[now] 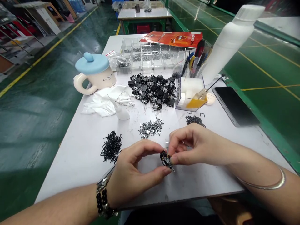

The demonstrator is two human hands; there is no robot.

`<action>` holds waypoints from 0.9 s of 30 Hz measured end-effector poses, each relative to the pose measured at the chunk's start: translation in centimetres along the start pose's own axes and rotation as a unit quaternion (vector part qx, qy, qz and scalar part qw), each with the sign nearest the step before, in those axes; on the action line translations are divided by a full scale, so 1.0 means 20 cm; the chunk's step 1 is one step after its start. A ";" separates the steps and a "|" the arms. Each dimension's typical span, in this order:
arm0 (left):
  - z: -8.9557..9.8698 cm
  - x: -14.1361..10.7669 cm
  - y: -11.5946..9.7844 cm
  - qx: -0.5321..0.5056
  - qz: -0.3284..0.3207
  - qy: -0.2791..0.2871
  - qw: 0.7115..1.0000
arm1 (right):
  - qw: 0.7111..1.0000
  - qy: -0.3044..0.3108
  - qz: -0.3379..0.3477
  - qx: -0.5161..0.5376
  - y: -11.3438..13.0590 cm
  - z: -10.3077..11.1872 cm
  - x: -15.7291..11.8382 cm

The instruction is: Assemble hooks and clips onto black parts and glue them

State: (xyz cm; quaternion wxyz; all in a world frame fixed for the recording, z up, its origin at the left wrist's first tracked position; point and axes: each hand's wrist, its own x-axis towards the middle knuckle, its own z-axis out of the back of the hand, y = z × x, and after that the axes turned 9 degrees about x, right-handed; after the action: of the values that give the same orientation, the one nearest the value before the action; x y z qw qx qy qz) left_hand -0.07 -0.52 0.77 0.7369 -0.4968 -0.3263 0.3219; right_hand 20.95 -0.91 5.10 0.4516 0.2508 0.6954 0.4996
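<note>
The clips (152,90) are black and silver; the mug (96,79) is cream under a pale blue lid (92,63); the packet (171,39) is orange; the table (77,162) is white; the floor (30,125) is green with yellow lines.

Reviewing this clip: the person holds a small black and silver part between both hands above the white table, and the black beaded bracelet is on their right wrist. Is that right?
Not quite: the black beaded bracelet is on the left wrist, not the right, as the head view shows. The rest stands: the left hand and right hand hold the small black and silver part above the white table.
</note>
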 end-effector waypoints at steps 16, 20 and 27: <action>-0.01 0.03 -0.02 -0.098 0.071 0.010 0.993 | 0.981 -0.040 0.107 -0.160 0.00 -0.01 -0.03; -0.02 0.03 -0.02 -0.102 0.073 0.005 0.992 | 0.964 -0.044 0.158 -0.211 0.01 -0.03 -0.05; -0.02 0.04 -0.01 -0.060 0.063 -0.021 0.996 | 0.929 -0.093 0.212 -0.288 0.00 -0.06 -0.08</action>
State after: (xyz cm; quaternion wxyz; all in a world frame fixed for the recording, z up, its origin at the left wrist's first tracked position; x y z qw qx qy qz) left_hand 0.66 -0.15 1.04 0.6770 -0.5531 -0.3286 0.3575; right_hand 20.62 -2.76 5.77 0.4505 0.2965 0.4073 0.7370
